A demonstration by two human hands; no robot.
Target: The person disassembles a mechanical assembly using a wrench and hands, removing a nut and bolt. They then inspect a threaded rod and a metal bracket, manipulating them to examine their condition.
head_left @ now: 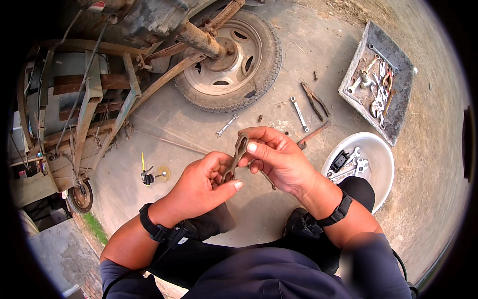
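Observation:
Between my two hands is a small dull-brown metal link (236,157) with an opening at each end, held tilted in front of my knees. My left hand (199,183) is closed round its lower end, the thumb lying beside it. At the upper end, my right hand (280,158) pinches the link between thumb and fingers. Part of the piece is hidden by my fingers. Under my right hand, a thin rod (269,180) shows on the ground. Just beyond that hand lies a hammer-like tool (314,134) with a reddish-brown handle.
A wheel (273,60) on a rusty axle stands ahead, beside a metal vehicle frame (94,94) at left. Wrenches (299,114) (227,125) and pliers (314,99) lie on concrete. To the right are a tool tray (398,112) and a white tub (386,167) holding wrenches.

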